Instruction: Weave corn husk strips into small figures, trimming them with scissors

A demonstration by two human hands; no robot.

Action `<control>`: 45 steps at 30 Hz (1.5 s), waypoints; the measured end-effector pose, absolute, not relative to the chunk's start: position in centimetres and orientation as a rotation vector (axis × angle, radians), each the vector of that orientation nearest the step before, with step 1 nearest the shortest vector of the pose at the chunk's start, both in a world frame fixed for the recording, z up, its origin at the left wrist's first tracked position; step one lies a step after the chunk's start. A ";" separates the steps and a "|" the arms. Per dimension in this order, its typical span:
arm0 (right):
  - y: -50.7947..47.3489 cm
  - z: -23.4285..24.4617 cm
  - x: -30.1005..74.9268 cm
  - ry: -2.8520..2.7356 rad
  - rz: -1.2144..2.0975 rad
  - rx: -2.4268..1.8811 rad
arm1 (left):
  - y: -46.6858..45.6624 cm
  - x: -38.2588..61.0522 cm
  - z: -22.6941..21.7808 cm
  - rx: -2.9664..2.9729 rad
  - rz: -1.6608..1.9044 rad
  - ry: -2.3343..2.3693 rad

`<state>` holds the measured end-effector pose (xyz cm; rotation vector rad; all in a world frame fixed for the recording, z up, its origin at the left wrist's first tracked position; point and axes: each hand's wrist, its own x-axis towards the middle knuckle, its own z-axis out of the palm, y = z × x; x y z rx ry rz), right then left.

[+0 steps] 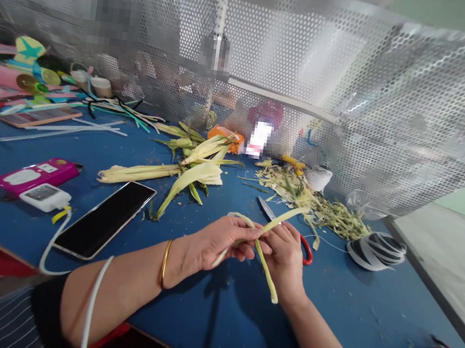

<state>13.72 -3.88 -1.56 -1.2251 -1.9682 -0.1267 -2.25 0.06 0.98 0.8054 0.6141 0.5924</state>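
Pale green corn husk strips (266, 270) cross between my two hands above the blue table. My left hand (227, 242) pinches the strips with thumb and fingers, and a bent length of husk loops around its fingertips. Close against it, my right hand (285, 258) also has closed fingers at the crossing. One strip end points up to the right, and another hangs down between the hands. Just behind my right hand lie scissors with red handles (307, 250), partly hidden by it. Whole corn husks (198, 175) are heaped beyond my left hand.
Husk scraps (298, 197) lie beyond my right hand, near a coil of white ribbon (376, 251). A black-screened phone (105, 220) and a white cable (91, 298) lie near my left arm. Perforated metal mesh (283, 49) walls the table's far side. Craft sticks (129, 112) lie far left.
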 end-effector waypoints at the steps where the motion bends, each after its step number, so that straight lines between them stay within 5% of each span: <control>1: -3.8 -1.6 13.8 -1.968 -0.131 -1.236 | 0.1 -2.3 0.9 0.807 0.583 0.611; 19: -3.4 -2.0 14.1 -1.880 0.069 -1.243 | -0.2 -2.4 1.3 0.915 0.552 0.693; 28: -3.5 -0.9 14.4 -1.280 0.948 -1.155 | 0.0 -2.4 1.8 1.077 0.547 0.874; 36: -2.9 -1.7 14.6 -1.110 0.877 -1.342 | -0.2 -2.1 1.1 1.259 0.438 0.864; 42: -3.5 -0.3 15.4 -1.493 0.178 -1.499 | -0.7 -1.8 1.5 1.386 0.395 0.924; 45: -4.0 -0.1 14.5 -1.729 0.174 -1.479 | -1.0 -1.7 0.9 1.556 0.352 0.899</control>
